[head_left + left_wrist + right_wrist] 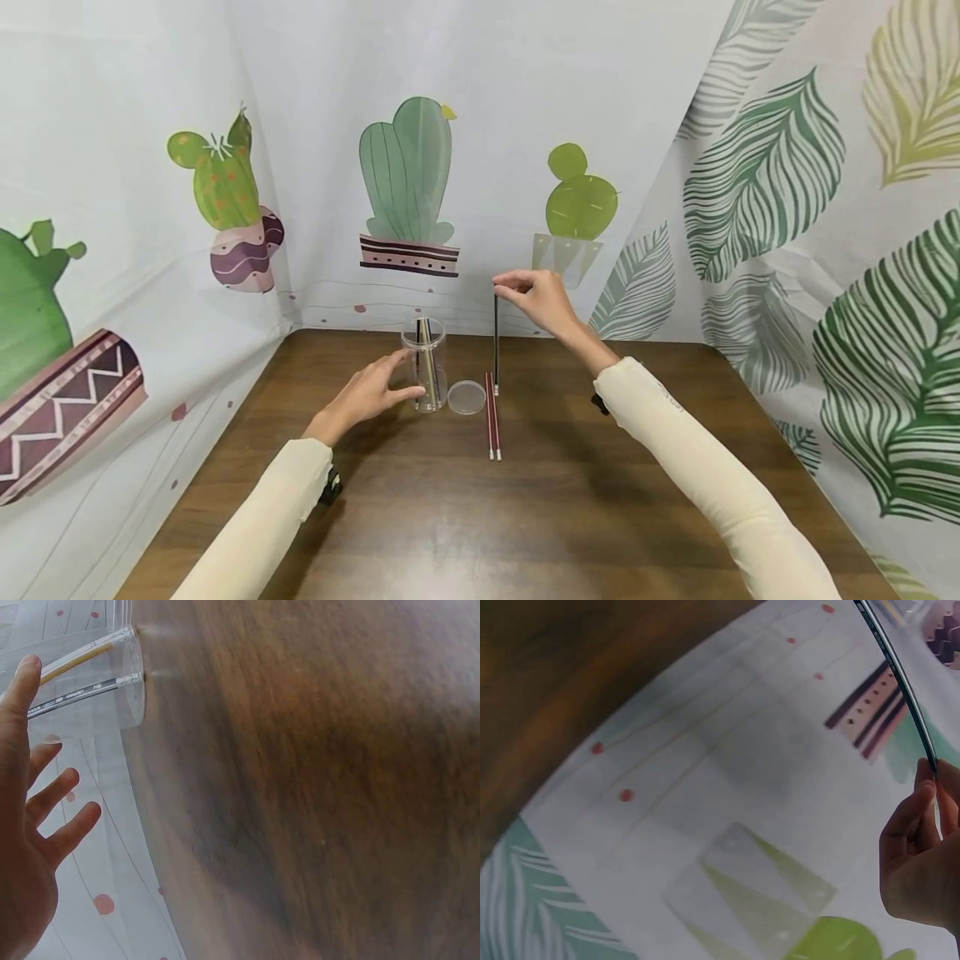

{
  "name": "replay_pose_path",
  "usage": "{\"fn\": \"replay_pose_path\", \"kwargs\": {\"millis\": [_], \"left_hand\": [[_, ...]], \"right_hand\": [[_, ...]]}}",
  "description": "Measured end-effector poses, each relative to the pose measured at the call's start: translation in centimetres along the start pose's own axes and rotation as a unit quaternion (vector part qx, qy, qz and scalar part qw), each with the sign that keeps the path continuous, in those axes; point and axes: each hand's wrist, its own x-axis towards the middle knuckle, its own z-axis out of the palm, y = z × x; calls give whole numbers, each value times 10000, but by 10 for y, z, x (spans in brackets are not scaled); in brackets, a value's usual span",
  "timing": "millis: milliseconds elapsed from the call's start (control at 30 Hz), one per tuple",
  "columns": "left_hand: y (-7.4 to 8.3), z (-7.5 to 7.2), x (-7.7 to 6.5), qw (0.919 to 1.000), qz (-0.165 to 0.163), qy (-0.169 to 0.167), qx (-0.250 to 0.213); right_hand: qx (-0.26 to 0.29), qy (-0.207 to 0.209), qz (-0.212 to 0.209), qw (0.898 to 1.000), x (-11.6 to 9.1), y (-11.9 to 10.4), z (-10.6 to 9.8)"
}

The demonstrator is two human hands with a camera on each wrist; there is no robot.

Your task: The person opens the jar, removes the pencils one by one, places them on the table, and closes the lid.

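While cream sleeves (262,508) reach over the near part of the tabletop (420,508), two dark red pencils (495,419) lie side by side, eraser ends toward the person. Just left of them a clear round lid (467,397) lies flat. Next to the lid, a clear cylindrical jar (442,379) stands upright with several pencils leaning inside. At its left side is the left hand (367,390), its grip spread with thumb and fingers apart; contact with the jar I cannot tell. The raised right hand (542,298) has its grip pinched on the top of a black pencil (496,342), held nearly vertical, eraser end down. Behind hangs white cloth (495,58) printed with cacti and leaves.
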Motion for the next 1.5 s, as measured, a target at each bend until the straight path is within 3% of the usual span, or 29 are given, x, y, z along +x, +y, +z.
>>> {"fn": "replay_pose_path", "kwargs": {"millis": [533, 967, 1500], "left_hand": [[-1, 2, 1, 10000, 45, 53, 17], [-2, 3, 1, 10000, 12, 51, 12], [-3, 3, 0, 10000, 12, 39, -49]], "right_hand": [[-128, -235, 707, 9971, -34, 67, 17], [20, -535, 1455, 9879, -59, 84, 43], [-629, -959, 1672, 9792, -83, 105, 72]]}}
